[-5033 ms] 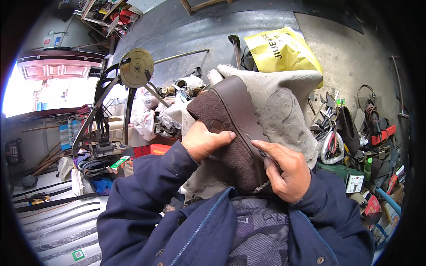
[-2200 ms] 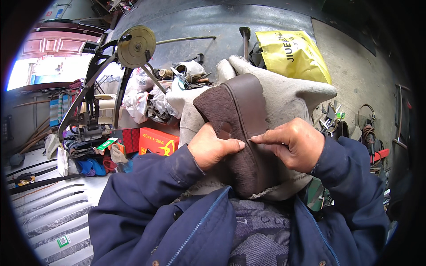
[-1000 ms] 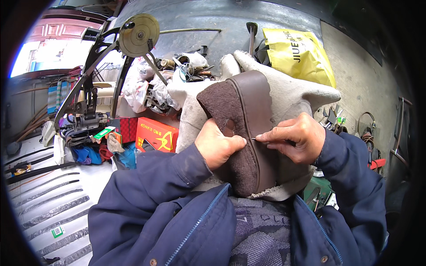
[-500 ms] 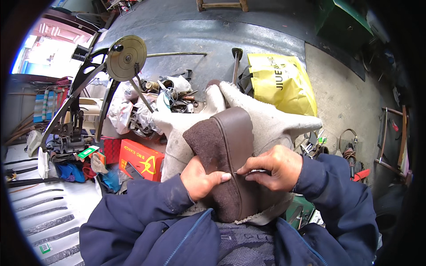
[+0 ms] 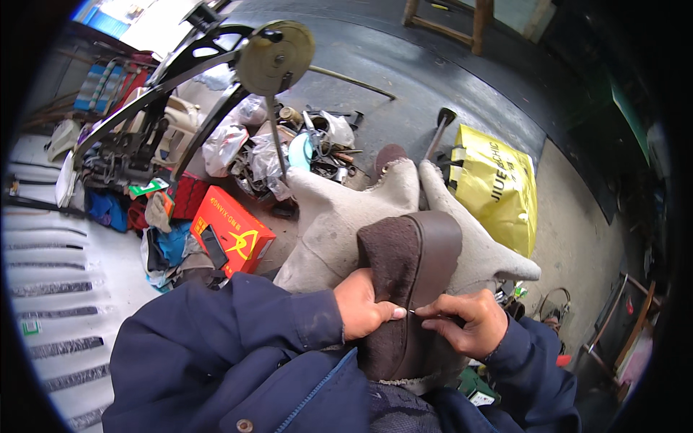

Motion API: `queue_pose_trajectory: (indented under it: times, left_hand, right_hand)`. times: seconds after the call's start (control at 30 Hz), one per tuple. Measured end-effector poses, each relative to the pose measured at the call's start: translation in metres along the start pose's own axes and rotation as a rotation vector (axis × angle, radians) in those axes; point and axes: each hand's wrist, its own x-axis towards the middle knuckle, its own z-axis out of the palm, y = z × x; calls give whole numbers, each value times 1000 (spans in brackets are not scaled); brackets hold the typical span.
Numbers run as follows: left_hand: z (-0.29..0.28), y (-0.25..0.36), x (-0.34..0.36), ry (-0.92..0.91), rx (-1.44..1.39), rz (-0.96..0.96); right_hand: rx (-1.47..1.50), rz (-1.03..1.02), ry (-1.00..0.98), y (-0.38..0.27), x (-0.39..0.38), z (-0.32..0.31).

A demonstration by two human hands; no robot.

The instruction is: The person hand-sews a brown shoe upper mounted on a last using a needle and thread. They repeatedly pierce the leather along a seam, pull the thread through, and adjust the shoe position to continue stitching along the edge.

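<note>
Head view now takes in more of the far ground than half a second ago: the legs of a wooden stool [image 5: 446, 25] show at the far edge, and the brown shoe [image 5: 408, 289] sits lower and nearer in the picture, as do both hands. The grip itself has changed little since then; the hands still meet at the same seam between the fuzzy upper and the smooth sole.

The left hand [image 5: 363, 305] is curled closed around the shoe's left side, thumb lying across the suede and its tip just beside the seam. The right hand [image 5: 464, 322] is closed in a pinch, thumb and forefinger pressed together on what looks like a thin needle at the seam; it is too fine to be sure. The two thumbs nearly touch.

The shoe stands sole-side right on a grey cloth [image 5: 339, 216] spread over the person's lap, toe pointing far. Beyond the cloth to the left lies an orange box [image 5: 229, 231], and farther off a stitching machine's round wheel [image 5: 276, 58] rises over a heap of bags and tools. A yellow bag [image 5: 498, 184] lies on the ground to the far right.
</note>
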Motion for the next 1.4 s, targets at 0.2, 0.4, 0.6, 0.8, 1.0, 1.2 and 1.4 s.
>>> queue_pose_trajectory:
  times: [0.2,0.4,0.6,0.8,1.0,1.2,1.4]
  left_hand:
    - [2,-12,9,-36,46,97]
    - [-1,-8,12,-99,95,95]
    - [-6,-2,2,-101,180,129]
    - [-28,11,-8,-80,476,234]
    - [-55,7,-28,237,752,824]
    - [-64,18,-53,249,858,731]
    - [-63,-2,-51,-181,-446,553]
  right_hand:
    - [-318,-127,108,-12,-1,13]
    - [-184,25,50,-18,1,16]
    - [-135,27,106,-15,-8,22]
    - [-94,34,144,-5,-17,29]
    - [-7,45,181,7,-17,35]
    - [-8,53,187,5,-19,37]
    - [-2,11,239,3,-20,42]
